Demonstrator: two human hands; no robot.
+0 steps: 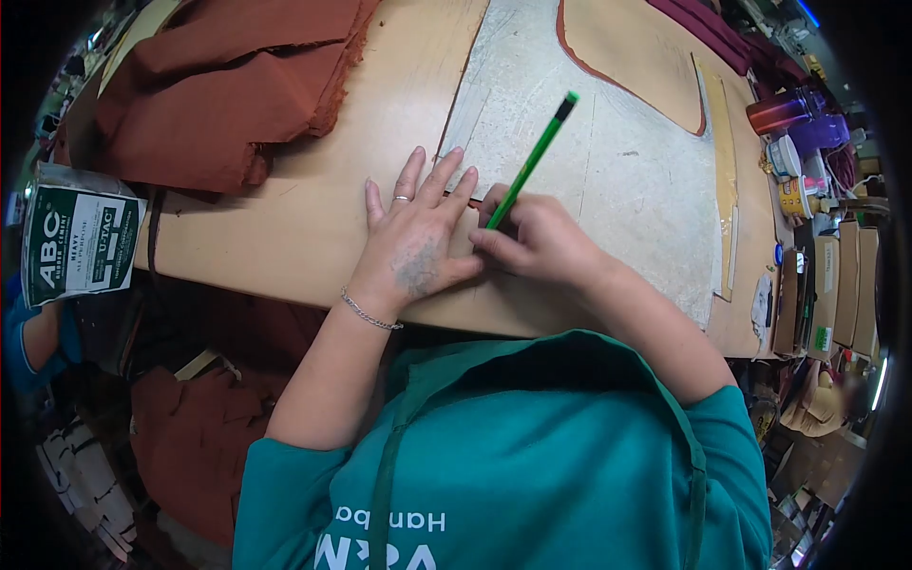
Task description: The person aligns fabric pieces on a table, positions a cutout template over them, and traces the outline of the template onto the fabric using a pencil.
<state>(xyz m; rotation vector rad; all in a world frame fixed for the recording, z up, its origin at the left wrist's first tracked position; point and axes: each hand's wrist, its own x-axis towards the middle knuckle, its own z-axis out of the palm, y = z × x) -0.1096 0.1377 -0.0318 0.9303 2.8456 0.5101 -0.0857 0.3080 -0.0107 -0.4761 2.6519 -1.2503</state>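
A green pencil (pixel 535 161) slants up from my right hand (pixel 541 239), its black-banded end on top and its tip hidden. My left hand (pixel 418 233) lies flat with fingers spread, at the near left corner of a grey-white sheet (pixel 532 104), its fingertips at the sheet's edge. Its thumb points toward my right hand, close beside it. A little dark red edge shows between the two hands. Farther up on the sheet rests a tan piece (pixel 636 57) with a reddish-brown border.
Reddish-brown cloth (pixel 228 95) covers the table's far left. A rubber cement can (pixel 84 237) stands at the left edge. A yellowish strip (pixel 724 180) lies at the right; beyond are a purple container (pixel 819 133), tubs and cardboard boxes (pixel 850 285). Another person's arm (pixel 40 334) shows far left.
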